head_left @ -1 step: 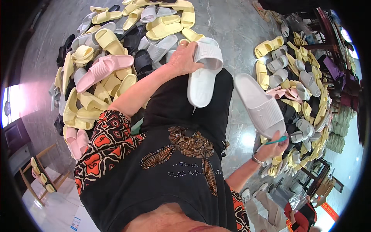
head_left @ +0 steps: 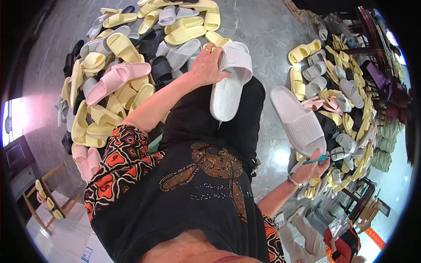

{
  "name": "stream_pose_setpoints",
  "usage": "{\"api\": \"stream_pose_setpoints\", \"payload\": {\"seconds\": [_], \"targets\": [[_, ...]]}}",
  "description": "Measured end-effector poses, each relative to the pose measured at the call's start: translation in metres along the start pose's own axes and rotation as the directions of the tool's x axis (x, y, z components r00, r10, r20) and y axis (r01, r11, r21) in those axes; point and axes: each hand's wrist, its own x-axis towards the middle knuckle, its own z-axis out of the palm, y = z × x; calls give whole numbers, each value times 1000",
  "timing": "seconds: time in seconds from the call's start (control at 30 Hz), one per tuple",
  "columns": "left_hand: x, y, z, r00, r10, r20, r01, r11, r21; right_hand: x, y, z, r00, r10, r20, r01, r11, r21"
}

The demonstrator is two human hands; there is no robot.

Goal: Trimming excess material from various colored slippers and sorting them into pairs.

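My left hand (head_left: 205, 65) gripped a white slipper (head_left: 228, 83) by its strap end, sole toward me, over my black-clad knee. My right hand (head_left: 312, 166) held a pale lilac slipper (head_left: 298, 120) by the heel together with a thin teal tool (head_left: 316, 159). Heaps of yellow, grey, pink and black slippers (head_left: 118, 65) lay on the grey floor (head_left: 263, 26) on both sides of me.

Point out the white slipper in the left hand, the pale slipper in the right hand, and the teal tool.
white slipper (head_left: 228, 87): head view, middle of its sole.
pale slipper (head_left: 298, 120): head view, ribbed strap.
teal tool (head_left: 316, 159): head view, shaft above the right hand's fingers.
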Motion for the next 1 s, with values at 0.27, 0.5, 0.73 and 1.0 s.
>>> {"api": "stream_pose_setpoints", "payload": {"seconds": [0.27,0.5,0.73,1.0], "targets": [[13,1,1,903,410,132,-427,890,158,-1,-17,-12,998,48,27,-52,981,187],[39,-9,-11,863,238,445,-135,959,-250,-8,-20,-10,968,226,112,-248,930,270],[-20,29,1,982,48,-184,10,953,302,7,19,-46,958,222,183,-255,950,181],[-73,10,5,974,193,-116,-162,959,233,-16,0,6,899,322,297,-393,892,222]]}}
